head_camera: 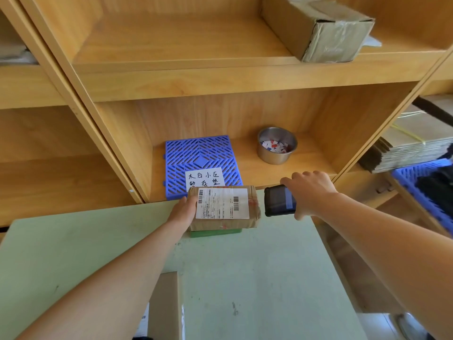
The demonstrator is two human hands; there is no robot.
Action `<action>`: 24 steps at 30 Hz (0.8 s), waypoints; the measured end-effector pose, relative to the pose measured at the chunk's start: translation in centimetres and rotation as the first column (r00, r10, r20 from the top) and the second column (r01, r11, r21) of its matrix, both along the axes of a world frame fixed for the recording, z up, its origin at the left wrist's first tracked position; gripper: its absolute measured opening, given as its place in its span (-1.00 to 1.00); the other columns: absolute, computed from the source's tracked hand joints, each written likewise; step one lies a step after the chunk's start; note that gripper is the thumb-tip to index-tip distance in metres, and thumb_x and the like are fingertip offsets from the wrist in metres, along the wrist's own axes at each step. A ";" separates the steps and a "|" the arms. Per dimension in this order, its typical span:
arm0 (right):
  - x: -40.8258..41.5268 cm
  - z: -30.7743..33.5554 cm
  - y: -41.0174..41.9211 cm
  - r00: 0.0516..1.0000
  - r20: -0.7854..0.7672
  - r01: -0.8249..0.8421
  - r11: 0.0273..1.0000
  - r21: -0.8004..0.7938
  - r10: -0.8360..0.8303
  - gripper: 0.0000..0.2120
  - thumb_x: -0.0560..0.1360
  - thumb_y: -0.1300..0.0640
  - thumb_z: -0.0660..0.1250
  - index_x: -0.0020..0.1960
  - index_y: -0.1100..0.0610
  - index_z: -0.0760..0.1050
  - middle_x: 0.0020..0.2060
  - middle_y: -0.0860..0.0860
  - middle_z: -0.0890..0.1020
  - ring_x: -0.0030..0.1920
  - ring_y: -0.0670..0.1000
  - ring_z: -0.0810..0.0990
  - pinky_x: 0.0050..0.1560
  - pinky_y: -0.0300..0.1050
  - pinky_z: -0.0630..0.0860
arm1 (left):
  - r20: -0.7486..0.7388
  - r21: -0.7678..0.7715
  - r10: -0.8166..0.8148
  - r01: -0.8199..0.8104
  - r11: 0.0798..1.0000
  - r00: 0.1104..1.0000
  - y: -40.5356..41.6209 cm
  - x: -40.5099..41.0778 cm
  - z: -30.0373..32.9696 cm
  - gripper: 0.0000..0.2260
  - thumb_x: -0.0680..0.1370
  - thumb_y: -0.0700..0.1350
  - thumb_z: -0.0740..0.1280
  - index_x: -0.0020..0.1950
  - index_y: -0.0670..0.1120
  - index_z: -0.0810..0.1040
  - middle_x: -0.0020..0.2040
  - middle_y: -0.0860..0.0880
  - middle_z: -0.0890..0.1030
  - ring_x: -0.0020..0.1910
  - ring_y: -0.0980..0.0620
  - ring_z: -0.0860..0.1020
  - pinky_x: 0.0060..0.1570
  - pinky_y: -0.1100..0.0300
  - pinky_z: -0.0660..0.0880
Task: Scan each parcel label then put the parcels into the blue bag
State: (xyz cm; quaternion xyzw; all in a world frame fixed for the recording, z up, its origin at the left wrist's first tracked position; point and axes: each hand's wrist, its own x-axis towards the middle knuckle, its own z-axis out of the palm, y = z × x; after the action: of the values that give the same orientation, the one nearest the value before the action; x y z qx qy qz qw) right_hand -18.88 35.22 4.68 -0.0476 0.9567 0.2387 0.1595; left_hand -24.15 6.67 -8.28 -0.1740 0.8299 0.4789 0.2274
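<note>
A brown taped parcel (224, 208) with a white barcode label on top lies at the far edge of the pale green table (257, 271), resting on a flat green object (215, 233). My left hand (183, 209) grips the parcel's left end. My right hand (310, 192) holds a black handheld scanner (279, 200) just right of the parcel, its front end pointing at it. Another brown parcel (166, 305) sits at the near table edge, partly hidden by my left forearm. No blue bag is in view.
Wooden shelves stand behind the table. The lower shelf holds a blue plastic grid mat (201, 155) with a handwritten note (204, 179) and a steel bowl (277, 144) of paper scraps. A cardboard box (318, 28) sits on the upper shelf. Flattened cartons (411, 148) are stacked at right.
</note>
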 end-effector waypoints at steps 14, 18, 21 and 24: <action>-1.5 3.1 -4.3 0.997 0.035 -0.075 0.997 -0.001 0.075 -0.22 0.33 -0.24 0.54 0.42 -0.01 0.35 -0.11 -0.02 0.50 -0.17 -0.01 0.51 -0.34 -0.18 0.32 | -0.053 0.084 -0.009 0.014 0.996 0.999 0.6 -1.2 0.5 -0.63 0.68 0.09 0.03 0.21 -0.03 0.56 0.10 -0.02 0.59 0.03 -0.03 0.51 0.00 0.11 0.35; -1.2 4.0 -4.6 0.998 0.059 -0.031 0.998 0.051 0.028 -0.25 0.34 -0.21 0.55 0.40 0.02 0.34 -0.21 -0.01 0.44 -0.19 0.00 0.48 -0.24 -0.16 0.40 | -0.037 0.080 0.025 -0.022 0.997 0.999 -0.4 -1.6 0.1 -0.55 0.62 0.20 0.06 0.37 0.01 0.49 0.29 -0.05 0.58 0.18 -0.07 0.52 0.08 0.07 0.36; -0.9 4.3 -4.5 0.999 0.041 -0.024 0.998 0.058 0.022 -0.22 0.34 -0.21 0.55 0.41 0.01 0.31 -0.15 0.00 0.49 -0.18 0.01 0.50 -0.22 -0.16 0.43 | -0.010 0.064 0.036 -0.035 0.997 0.999 -0.7 -1.7 0.2 -0.44 0.60 0.24 0.06 0.51 -0.01 0.35 0.45 -0.07 0.45 0.36 -0.11 0.44 0.21 0.03 0.35; -0.7 5.1 -4.9 0.995 0.081 -0.058 0.994 0.091 0.050 -0.22 0.34 -0.20 0.56 0.43 0.00 0.31 -0.13 0.00 0.51 -0.17 0.00 0.50 -0.20 -0.16 0.44 | -0.006 0.067 0.021 -0.020 0.998 1.000 -0.7 -1.6 0.3 -0.46 0.62 0.23 0.06 0.52 -0.02 0.33 0.47 -0.08 0.42 0.39 -0.12 0.41 0.27 0.00 0.34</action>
State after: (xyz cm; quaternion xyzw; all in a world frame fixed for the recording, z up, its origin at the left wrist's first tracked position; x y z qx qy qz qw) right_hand -19.59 30.30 9.80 -0.0752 0.9360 0.2851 0.1925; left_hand -25.73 5.98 -7.94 -0.1731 0.8122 0.5095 0.2253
